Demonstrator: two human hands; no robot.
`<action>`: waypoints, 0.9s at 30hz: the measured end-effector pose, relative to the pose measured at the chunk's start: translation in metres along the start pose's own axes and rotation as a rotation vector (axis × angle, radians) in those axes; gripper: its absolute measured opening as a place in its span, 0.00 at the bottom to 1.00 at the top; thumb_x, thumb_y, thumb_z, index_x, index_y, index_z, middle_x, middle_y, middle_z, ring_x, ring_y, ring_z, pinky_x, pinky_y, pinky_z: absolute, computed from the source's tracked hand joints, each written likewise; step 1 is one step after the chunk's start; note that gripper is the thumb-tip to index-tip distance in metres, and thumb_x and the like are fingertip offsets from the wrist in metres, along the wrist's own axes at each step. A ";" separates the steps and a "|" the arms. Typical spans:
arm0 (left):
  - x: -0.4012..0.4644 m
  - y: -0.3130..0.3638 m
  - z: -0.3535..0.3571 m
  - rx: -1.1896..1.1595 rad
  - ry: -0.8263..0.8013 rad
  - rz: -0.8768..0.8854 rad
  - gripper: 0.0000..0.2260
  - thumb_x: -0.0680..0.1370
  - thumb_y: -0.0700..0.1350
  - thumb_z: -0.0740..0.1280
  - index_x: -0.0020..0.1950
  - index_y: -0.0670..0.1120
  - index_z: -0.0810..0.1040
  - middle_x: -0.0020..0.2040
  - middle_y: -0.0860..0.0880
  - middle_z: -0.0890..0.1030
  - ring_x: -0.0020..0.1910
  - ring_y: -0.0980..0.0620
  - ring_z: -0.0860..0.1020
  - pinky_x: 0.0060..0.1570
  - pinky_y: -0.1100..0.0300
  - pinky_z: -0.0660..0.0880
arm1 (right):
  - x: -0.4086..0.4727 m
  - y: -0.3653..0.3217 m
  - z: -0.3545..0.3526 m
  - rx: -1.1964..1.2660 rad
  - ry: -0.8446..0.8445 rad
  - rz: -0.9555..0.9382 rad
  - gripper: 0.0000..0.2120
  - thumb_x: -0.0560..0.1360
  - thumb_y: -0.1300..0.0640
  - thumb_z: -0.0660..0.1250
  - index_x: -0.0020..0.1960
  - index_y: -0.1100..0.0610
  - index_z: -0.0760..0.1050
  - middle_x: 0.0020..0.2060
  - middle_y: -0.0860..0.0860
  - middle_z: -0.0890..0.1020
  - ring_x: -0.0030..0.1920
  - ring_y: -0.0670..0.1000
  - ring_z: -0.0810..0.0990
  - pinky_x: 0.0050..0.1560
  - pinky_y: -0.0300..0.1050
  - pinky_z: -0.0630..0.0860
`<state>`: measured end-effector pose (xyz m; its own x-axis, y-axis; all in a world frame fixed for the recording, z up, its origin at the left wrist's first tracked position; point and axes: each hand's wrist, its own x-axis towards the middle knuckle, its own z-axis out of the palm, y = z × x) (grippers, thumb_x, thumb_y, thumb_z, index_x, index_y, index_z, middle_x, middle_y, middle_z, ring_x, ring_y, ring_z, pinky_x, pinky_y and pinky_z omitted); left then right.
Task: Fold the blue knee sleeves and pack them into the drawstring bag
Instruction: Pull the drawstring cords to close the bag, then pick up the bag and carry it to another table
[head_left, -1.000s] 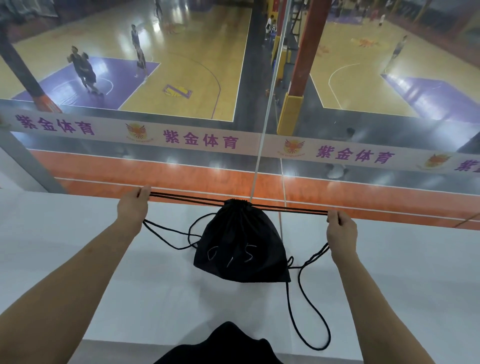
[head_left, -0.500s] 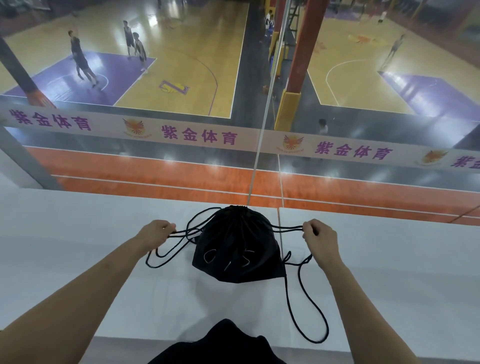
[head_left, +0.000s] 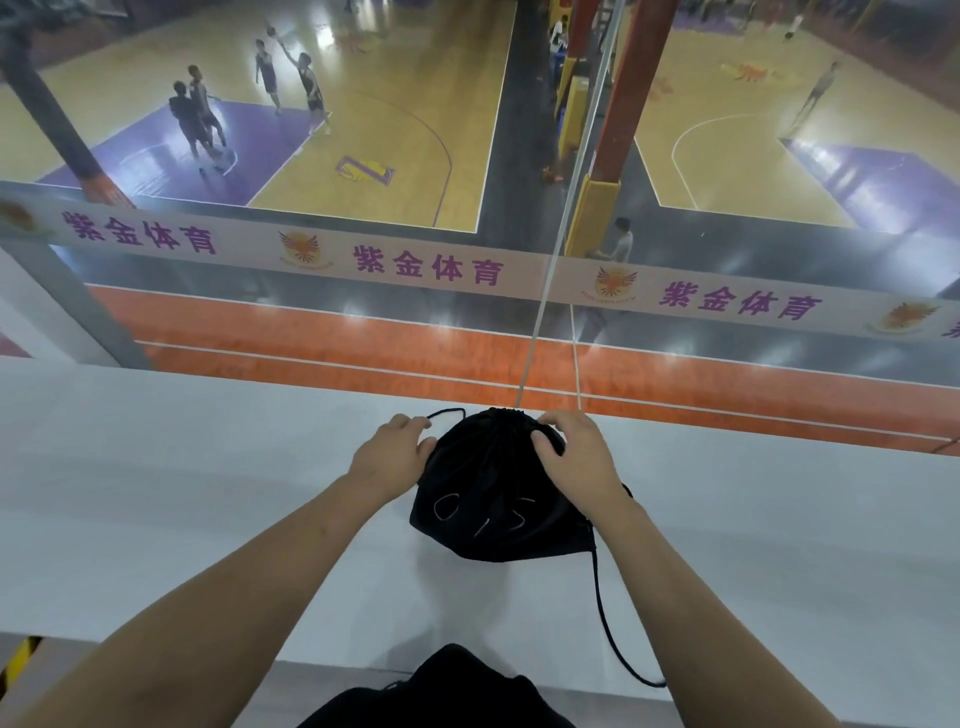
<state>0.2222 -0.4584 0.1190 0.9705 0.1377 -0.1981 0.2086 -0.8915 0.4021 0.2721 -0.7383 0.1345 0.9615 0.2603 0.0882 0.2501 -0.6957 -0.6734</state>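
Note:
A black drawstring bag (head_left: 493, 499) with pale "015" marks lies on the white ledge (head_left: 182, 493), its mouth cinched tight at the far end. My left hand (head_left: 392, 449) rests against the bag's upper left side, fingers curled by a cord loop. My right hand (head_left: 574, 449) lies on the bag's upper right, fingers pressing the fabric near the mouth. A black cord (head_left: 610, 629) trails from the bag's right corner toward the near edge. No blue knee sleeves are visible; the bag bulges.
A glass barrier with a printed banner (head_left: 426, 267) stands just beyond the ledge. Below it are basketball courts with several players. A dark cloth shape (head_left: 447, 691) sits at the bottom edge, close to me.
Both hands moved inward from the stretched-out cords to the top of the bag. The cords went slack and gathered at the bag. The mouth stays cinched.

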 end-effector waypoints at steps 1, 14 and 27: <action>0.000 0.002 -0.001 0.018 0.000 0.017 0.19 0.84 0.55 0.54 0.73 0.51 0.69 0.68 0.48 0.72 0.64 0.46 0.73 0.55 0.47 0.76 | 0.004 -0.007 0.004 -0.023 -0.010 -0.022 0.12 0.80 0.48 0.66 0.62 0.49 0.77 0.59 0.43 0.78 0.63 0.45 0.74 0.64 0.44 0.72; -0.024 0.008 -0.002 0.100 0.023 -0.065 0.20 0.84 0.56 0.53 0.73 0.51 0.67 0.67 0.47 0.72 0.63 0.45 0.73 0.51 0.48 0.77 | 0.026 -0.034 0.025 -0.359 -0.304 -0.095 0.30 0.81 0.39 0.64 0.78 0.52 0.65 0.76 0.54 0.69 0.75 0.58 0.67 0.72 0.56 0.70; -0.135 -0.009 -0.035 0.052 0.275 -0.448 0.19 0.84 0.55 0.53 0.73 0.52 0.67 0.69 0.48 0.71 0.65 0.45 0.71 0.54 0.48 0.74 | 0.007 -0.112 0.022 -0.172 -0.297 -0.470 0.19 0.83 0.44 0.62 0.69 0.53 0.73 0.62 0.50 0.78 0.64 0.54 0.74 0.66 0.49 0.72</action>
<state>0.0939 -0.4539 0.1732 0.7848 0.6124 -0.0953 0.6109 -0.7384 0.2856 0.2486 -0.6436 0.1948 0.6754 0.7272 0.1224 0.6814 -0.5519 -0.4808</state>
